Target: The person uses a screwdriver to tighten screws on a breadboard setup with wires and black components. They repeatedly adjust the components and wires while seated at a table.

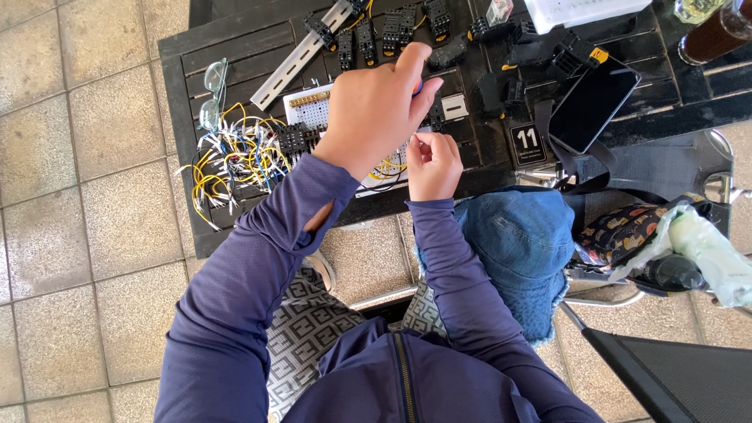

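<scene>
— Now, where's the white perforated board (pixel 317 113)?
— Mid desk (pixel 235 43); left hand (pixel 380 106) closed round a blue-tipped tool above it; right hand (pixel 433 163) pinching a wire end, steadying it beside.

Matt slatted table (pixel 235 55), metal rail (pixel 301 53)

Long navy-blue sleeves, zipped navy jacket, patterned grey trousers.

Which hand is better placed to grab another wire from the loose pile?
Probably the left hand. Its arm already lies next to the wire pile, on that side of the board. The right hand is farther off, pinching something small.
</scene>
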